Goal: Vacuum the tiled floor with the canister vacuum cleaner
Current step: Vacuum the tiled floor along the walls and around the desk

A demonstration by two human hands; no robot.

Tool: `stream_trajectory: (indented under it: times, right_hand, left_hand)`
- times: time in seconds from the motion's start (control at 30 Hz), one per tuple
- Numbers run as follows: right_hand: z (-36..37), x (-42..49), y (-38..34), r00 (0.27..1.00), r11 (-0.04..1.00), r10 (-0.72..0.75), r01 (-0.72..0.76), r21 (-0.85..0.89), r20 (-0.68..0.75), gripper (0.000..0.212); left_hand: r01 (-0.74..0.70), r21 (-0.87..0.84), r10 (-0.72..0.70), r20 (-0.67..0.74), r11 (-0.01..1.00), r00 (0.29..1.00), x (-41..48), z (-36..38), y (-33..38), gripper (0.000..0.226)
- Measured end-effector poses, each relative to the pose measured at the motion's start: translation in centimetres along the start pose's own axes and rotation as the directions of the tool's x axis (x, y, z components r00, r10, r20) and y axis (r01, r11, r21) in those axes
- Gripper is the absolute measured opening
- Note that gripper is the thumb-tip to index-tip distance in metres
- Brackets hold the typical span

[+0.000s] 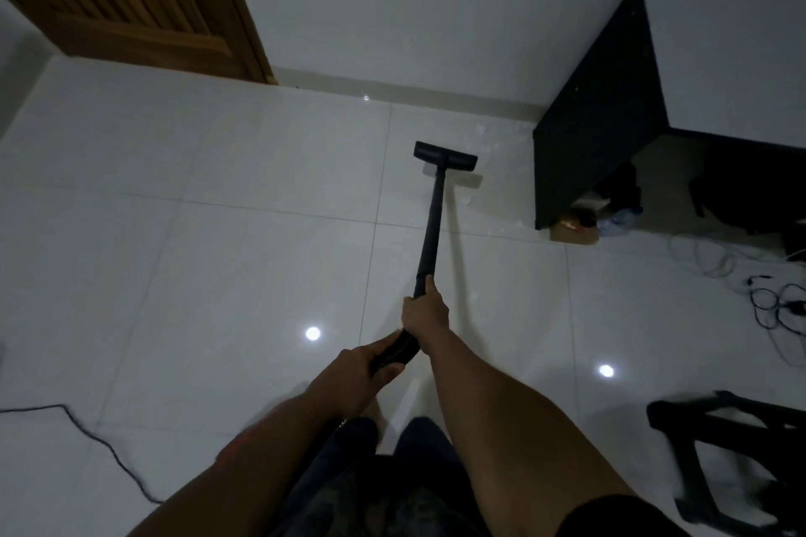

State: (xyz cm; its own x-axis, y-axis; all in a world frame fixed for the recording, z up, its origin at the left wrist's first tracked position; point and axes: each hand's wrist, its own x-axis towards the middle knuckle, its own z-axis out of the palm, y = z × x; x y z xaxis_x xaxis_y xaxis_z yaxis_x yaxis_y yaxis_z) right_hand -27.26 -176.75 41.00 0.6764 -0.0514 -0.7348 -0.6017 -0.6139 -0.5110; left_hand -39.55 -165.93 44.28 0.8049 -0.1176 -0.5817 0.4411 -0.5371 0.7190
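Suction head [445, 157] flat on the tiled floor [218, 275], out ahead near the corner of the black table [602, 135] and a little short of the skirting [436, 94]: that is where the working end of the vacuum sits, while the canister itself is nowhere I can see. The long black tube [432, 227] runs back from it to the person. The right grip [425, 312] is wrapped round the tube's near end with one finger laid along it, and the left grip [355, 371] is clenched round the curved handle [394, 351] just behind. Neither one is loose. From where I stand this looks like a stroke partway through the job, with pale specks [488, 135] on the floor beside the head, too faint to name. To do it well I would hold the head flat so its whole edge seals against the floor. I would work it in straight overlapping lanes along the grout lines, and slow down by the table's side panel so the head does not knock it. The tangle of cables [776, 305] on the right, and the box [573, 233] and bottle [617, 220] under the table, are best left out of the suction's reach. The cord [87, 436] trailing on the left wants watching underfoot.
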Motion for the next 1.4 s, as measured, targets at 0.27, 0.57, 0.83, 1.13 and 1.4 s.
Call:
stream_trajectory:
  times: [0.27, 0.57, 0.83, 1.13, 1.4]
  right_hand:
    - [-0.9, -7.1, 11.1, 0.999, 1.0, -0.022, 0.022, 0.004, 0.037, 0.065]
    - [-1.5, -17.3, 25.9, 0.999, 0.999, 0.007, -0.009, 0.037, 0.042, 0.065]
    - [1.9, -26.0, 36.5, 0.998, 0.993, 0.064, -0.064, 0.099, 0.012, 0.067]
    - [8.7, -39.6, 49.8, 0.991, 0.992, 0.114, -0.11, 0.068, -0.063, 0.072]
    - [13.2, -51.3, 60.3, 0.975, 0.958, 0.222, -0.213, 0.191, -0.026, 0.071]
  left_hand:
    - [-0.003, 0.053, 0.005, -0.04, 0.999, 0.999, -7.7, 11.2, -2.0, 0.053]
    - [-0.009, 0.072, 0.01, -0.009, 0.997, 1.0, -20.0, 23.9, -2.2, 0.054]
    - [-0.002, 0.091, 0.0, 0.03, 0.996, 1.0, -30.7, 29.7, -4.7, 0.051]
    - [-0.038, 0.069, 0.03, 0.115, 0.997, 0.993, -47.4, 37.2, -11.1, 0.051]
    - [-0.094, 0.118, 0.075, 0.159, 0.989, 0.984, -58.7, 44.6, -18.3, 0.053]
